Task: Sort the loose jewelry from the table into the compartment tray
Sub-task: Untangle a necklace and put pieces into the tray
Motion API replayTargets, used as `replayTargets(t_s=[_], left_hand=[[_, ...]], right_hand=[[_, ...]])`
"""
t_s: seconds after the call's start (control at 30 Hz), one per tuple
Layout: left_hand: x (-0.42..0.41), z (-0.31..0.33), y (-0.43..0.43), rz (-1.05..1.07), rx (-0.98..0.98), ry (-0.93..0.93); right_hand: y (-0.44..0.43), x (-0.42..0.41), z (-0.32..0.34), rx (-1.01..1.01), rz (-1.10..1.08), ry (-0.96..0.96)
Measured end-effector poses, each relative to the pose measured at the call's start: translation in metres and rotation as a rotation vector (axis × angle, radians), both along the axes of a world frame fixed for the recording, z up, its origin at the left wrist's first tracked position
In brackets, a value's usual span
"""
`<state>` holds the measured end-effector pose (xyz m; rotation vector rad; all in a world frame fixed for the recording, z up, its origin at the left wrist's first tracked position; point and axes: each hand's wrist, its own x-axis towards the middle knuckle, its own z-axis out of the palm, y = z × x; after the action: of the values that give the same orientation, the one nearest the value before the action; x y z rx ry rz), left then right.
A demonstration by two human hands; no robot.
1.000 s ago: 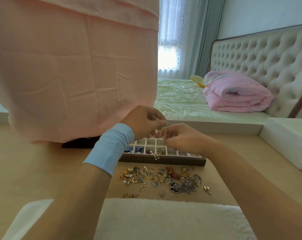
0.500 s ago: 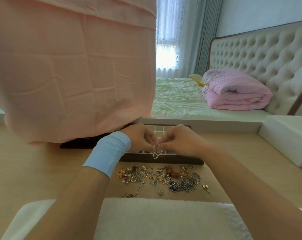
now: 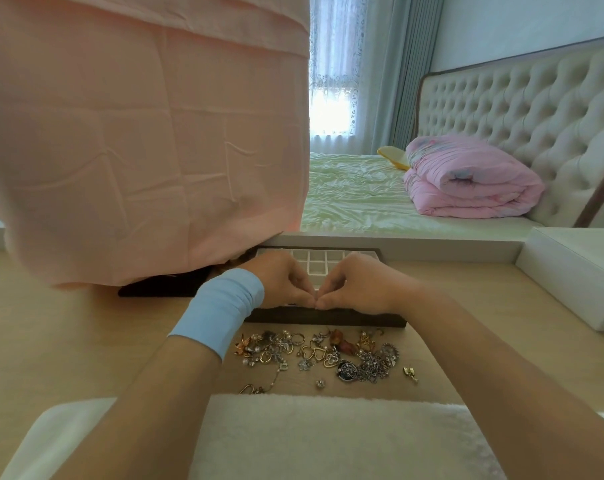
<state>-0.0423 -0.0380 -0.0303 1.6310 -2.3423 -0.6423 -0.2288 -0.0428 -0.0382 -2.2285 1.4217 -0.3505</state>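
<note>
Head view, loose jewelry point(image 3: 321, 355): lay heaped on the table point(image 3: 68, 341), just nearer than the compartment tray point(image 3: 328, 318), handy for picking; left hand point(image 3: 280, 282) and right hand point(image 3: 359, 285): hovered low over the tray's near cells, fingertips curled and touching, likely to lower something in; could not tell what, if anything, was pinched.

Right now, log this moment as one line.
left hand: over tray, fingertips down | right hand: same, fingertips meeting left | anything held: hidden | loose jewelry: on table

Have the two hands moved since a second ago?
Yes: left hand and right hand came down toward the compartment tray, to its front row.
</note>
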Motion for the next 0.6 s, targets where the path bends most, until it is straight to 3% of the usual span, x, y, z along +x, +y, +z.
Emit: replayTargets(t_s=[0.13,0.37,0.47,0.6], left_hand=[[-0.006,-0.006,-0.001,0.044,-0.09,0.105],[-0.001,0.001,-0.001,0.048,-0.179,0.047],[0.001,0.006,0.005,0.014,-0.103,-0.058],[0.007,-0.003,0.011,0.035,-0.07,-0.129]], right_hand=[[-0.006,-0.007,-0.003,-0.029,-0.024,-0.021],[-0.007,-0.007,-0.002,-0.101,-0.028,-0.038],[0.001,-0.001,-0.003,-0.078,0.076,0.057],[0.004,0.0,0.001,-0.125,0.035,0.18]])
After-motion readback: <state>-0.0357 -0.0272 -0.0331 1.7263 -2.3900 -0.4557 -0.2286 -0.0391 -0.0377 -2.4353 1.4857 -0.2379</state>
